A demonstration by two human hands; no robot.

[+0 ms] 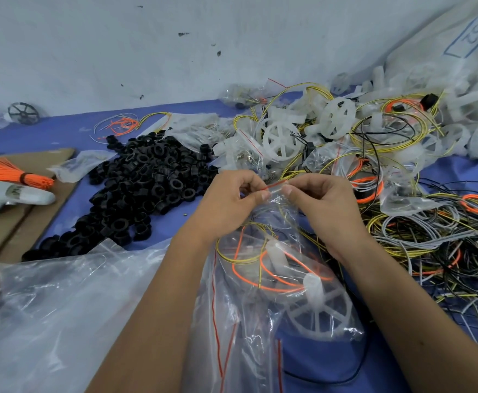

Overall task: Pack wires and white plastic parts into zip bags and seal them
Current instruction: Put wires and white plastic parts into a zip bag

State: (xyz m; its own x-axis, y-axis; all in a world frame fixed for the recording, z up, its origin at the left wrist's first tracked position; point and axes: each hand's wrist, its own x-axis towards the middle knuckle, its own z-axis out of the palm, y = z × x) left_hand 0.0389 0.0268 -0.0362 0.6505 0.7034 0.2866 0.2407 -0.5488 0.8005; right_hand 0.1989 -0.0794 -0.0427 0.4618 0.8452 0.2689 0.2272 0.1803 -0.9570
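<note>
Your blue worktop (70, 131) meets a scuffed pale wall (118, 46). Your left hand (229, 198) and right hand (317, 199) each pinch the red-striped mouth of one zip bag (274, 251), held between them above the worktop. Inside: one white spoked wheel (320, 310), one orange wire loop (263, 275), one yellow. Beside: one heap of black rings (141, 177).

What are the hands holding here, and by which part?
Both the left hand and right hand pinch the zip bag by its red-lined top seal strip; wires and white plastic parts are inside.
</note>
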